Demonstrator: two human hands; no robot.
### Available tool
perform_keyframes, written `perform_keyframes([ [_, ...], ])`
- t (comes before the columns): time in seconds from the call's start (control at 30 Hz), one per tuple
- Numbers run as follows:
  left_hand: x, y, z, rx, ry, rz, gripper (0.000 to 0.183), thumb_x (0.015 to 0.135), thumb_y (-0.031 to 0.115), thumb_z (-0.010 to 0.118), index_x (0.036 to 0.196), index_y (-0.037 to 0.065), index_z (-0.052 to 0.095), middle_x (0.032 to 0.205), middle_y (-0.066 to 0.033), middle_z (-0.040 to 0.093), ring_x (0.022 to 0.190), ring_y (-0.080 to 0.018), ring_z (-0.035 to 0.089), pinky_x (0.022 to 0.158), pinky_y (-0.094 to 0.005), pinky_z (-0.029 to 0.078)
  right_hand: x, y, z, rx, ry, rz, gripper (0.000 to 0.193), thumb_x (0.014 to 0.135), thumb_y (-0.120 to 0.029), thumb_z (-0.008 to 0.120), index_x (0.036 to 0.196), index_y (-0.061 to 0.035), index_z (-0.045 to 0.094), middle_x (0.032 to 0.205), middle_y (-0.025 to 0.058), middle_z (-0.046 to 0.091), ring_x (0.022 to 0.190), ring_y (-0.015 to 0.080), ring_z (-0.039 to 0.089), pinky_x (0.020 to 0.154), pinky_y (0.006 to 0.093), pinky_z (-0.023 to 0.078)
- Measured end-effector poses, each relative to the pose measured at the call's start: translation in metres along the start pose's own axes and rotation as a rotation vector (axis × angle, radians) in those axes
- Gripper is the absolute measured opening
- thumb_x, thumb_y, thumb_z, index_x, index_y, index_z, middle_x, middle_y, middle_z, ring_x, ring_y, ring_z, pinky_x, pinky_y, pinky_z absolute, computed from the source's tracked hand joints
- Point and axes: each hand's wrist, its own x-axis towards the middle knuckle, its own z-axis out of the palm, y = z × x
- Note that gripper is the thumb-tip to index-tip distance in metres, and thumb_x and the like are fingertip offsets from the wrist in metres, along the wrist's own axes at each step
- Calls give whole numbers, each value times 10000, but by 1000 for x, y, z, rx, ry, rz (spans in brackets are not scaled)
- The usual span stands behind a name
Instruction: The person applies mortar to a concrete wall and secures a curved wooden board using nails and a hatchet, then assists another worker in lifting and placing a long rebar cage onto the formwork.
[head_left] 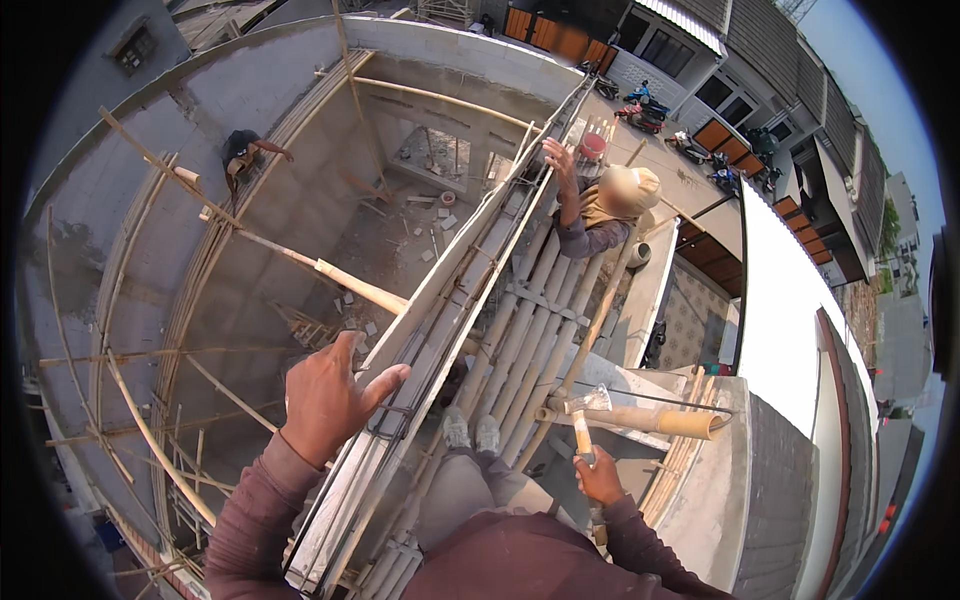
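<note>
Hammer upright in right hand, grip closed on the lower handle, head just above it beside a bamboo pole end. Left hand open, fingers resting on the formwork edge, holding nothing. Co-worker beyond, along the same beam. Best to brace left, strike short, watch footing.

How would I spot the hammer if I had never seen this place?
Find the long formwork trough running up the middle, with bamboo scaffold poles alongside it. Low and to its right, the right hand grips a wooden handle. The hammer points upward, and its metal head is the only shiny tool among the bamboo.
</note>
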Motion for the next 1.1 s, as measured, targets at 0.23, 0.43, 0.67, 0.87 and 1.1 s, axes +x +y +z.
perform_keyframes([
  [0.23, 76, 60, 61, 200, -221, 176, 834, 768, 718, 693, 1017, -75, 626, 741, -235, 680, 723, -390, 700, 639, -453, 554, 44, -7, 45, 189, 139, -106, 337, 958, -224, 635, 1157, 31, 540, 694, 67, 616, 503, 139, 598, 476, 301, 483],
  [0.43, 119, 78, 110, 509, -494, 208, 819, 779, 680, 701, 1020, -102, 660, 849, -289, 694, 851, -419, 702, 740, -473, 554, 74, -31, 96, 650, 149, -23, 347, 993, -231, 592, 1154, 62, 503, 738, 87, 637, 544, 149, 612, 498, 317, 485],
  [0.67, 134, 47, 134, 471, -663, 260, 484, 903, 370, 666, 973, -110, 652, 903, -335, 668, 908, -497, 648, 792, -492, 526, 94, -40, 205, 840, 137, 70, 357, 1025, -247, 531, 1175, 74, 487, 693, 190, 617, 603, 356, 641, 575, 443, 477],
  [0.87, 130, 76, 123, 324, -671, 80, 365, 930, 251, 652, 1028, -100, 635, 918, -321, 661, 910, -499, 627, 787, -484, 506, 80, -81, 231, 928, 207, -8, 342, 1031, -245, 513, 1212, 41, 465, 693, 200, 619, 633, 402, 640, 588, 455, 479],
  [1.1, 138, 48, 118, 709, -729, 637, 193, 975, 206, 605, 1085, 71, 688, 949, -275, 599, 873, -461, 603, 722, -486, 483, 99, -100, 241, 717, 159, -115, 355, 1027, -208, 520, 1268, 33, 422, 790, 250, 659, 714, 473, 649, 612, 494, 497],
])
